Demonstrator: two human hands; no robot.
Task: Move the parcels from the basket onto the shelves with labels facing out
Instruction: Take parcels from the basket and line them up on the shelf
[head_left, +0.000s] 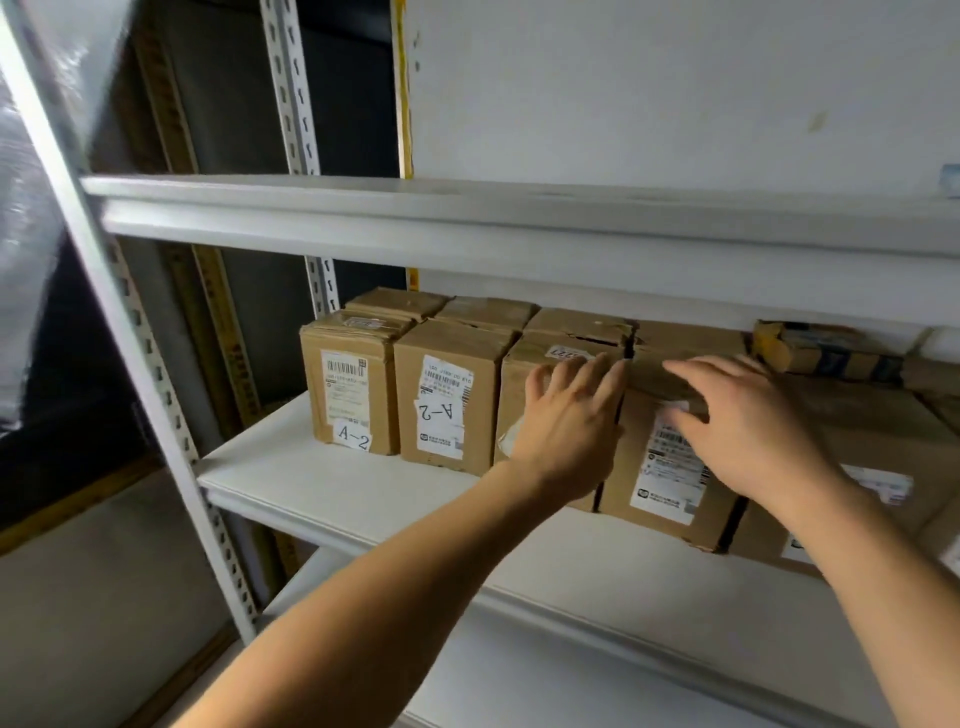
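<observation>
Partly hidden labels: both hands (571, 415) (748, 431) lie flat, fingers straight, against parcels (670, 447)

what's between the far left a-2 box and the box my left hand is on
One box: the parcel with the upside-down A-2 label, standing between the leftmost parcel and the one under the left hand, in the head view.

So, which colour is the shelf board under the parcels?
White; the shelf board shows best in the head view.
</observation>
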